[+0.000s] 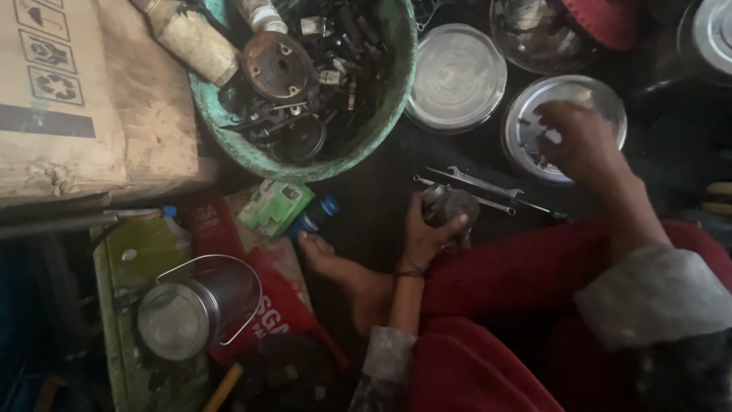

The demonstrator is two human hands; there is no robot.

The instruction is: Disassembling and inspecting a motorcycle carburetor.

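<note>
I sit on a dark floor in red trousers, one bare foot (335, 263) stretched forward. My left hand (425, 229) is closed around a small grey metal part (451, 204), held low in front of my knee. My right hand (573, 137) reaches out over a shallow round metal dish (602, 95) holding small dark pieces; its fingers are bunched over the dish, and I cannot tell whether they pinch anything. Two wrenches (476, 187) lie on the floor between my hands.
A green basin (396, 84) full of dark greasy metal parts and a bottle stands ahead. More round metal lids (456, 76) lie beside it. A cardboard box (69, 99) is at left, a steel can with a wire handle (191, 309) and packets lower left.
</note>
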